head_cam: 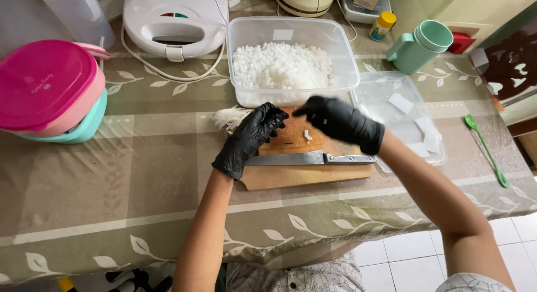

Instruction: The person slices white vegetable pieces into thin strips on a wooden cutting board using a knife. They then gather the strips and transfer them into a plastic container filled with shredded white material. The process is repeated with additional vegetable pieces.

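The table, under a leaf-patterned cloth, carries everything. Just beyond the hands stands a clear tub heaped with small white diced pieces. To the far left of the hands is a stack of pink and teal lidded containers; beyond the left hand sits a white sandwich press. To the right of the right hand lies the clear tub lid, and further right a green jug and a green spoon.

Under both hands is a wooden cutting board. A knife lies flat across it, just nearer the person than the hands, and neither hand touches it. A few white bits rest on the board between the hands, and a small pile of pale strips lies just beyond the left hand.

Both hands wear black gloves. The left hand is curled loosely over the board's left end; whether it grips anything cannot be told. The right hand is blurred, its fingers pinched together above the board, its contents unclear.

The step appears to be gathering cut pieces off the board. The next move would call for sweeping up the stray bits without nudging the knife.
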